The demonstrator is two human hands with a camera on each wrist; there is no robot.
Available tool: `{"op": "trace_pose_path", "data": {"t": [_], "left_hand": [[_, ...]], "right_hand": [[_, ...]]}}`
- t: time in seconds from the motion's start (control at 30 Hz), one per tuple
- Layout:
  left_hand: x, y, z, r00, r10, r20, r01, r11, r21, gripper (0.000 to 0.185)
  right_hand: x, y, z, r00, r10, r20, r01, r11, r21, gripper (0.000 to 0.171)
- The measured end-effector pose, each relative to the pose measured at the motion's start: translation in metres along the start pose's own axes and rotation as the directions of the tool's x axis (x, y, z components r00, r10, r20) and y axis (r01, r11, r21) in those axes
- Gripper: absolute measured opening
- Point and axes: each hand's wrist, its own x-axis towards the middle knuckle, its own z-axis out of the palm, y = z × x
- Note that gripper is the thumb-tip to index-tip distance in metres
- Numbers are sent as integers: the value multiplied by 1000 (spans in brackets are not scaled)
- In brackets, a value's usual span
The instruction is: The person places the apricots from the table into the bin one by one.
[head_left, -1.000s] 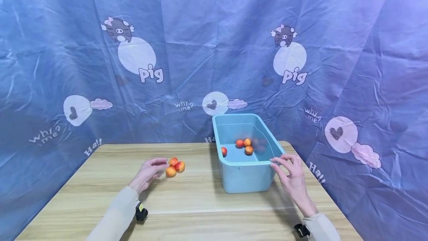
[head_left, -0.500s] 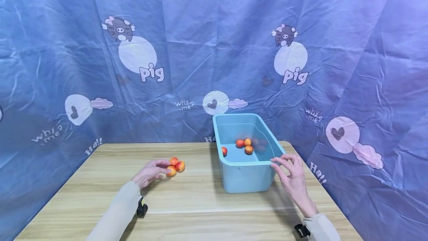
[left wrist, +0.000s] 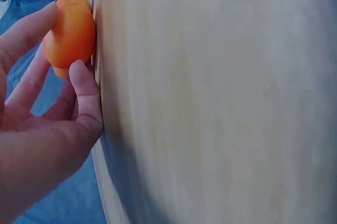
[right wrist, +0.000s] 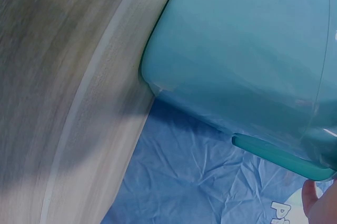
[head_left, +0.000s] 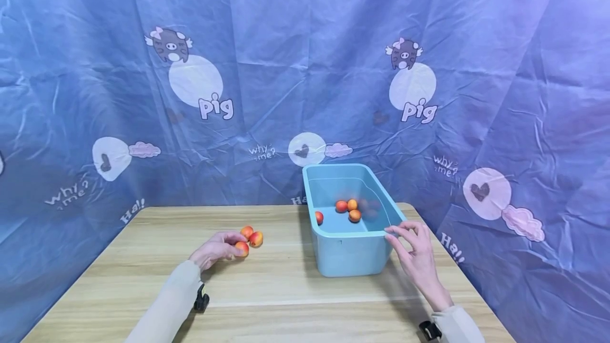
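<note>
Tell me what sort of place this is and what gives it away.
Probably a makeshift indoor recording booth: a creased blue cloth printed with cartoon pigs hangs behind and on both sides of a wood-grain tabletop, and small black wrist-worn devices are in view.

On the creased blue backdrop sheet, seen from the head view's centre, a white bubble-lettered "pig" reads at ten o'clock and again between two and three. A pale, slanting "why me?" stands at nine, repeated closer in and at three. "Ha!!" runs between eight and nine and at four; at six, "Ha" is partly hidden. The left wrist view's letters are too blurred to read.
</note>
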Motion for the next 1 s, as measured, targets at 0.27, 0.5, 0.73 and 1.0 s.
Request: {"op": "trace_pose_path", "data": {"t": [0.27, 0.5, 0.73, 1.0], "left_hand": [[1, -6, -1, 997, 54, 53, -55, 998, 12, 51], [2, -1, 0, 997, 34, 63, -37, 998, 54, 51], [3, 8, 2, 993, -14, 118, 19, 999, -43, 51], [4, 20, 4, 997, -8, 83, 17, 994, -105, 53]], "right_hand": [[-3, -1, 1, 1000, 8, -4, -8, 1000, 1, 33], [-1, -1, 0, 1000, 6, -8, -6, 1000, 0, 34], [2, -3, -2, 1000, 17, 4, -17, 1000, -3, 33], [2, -4, 0, 1000, 16, 0, -16, 1000, 2, 33]]}}
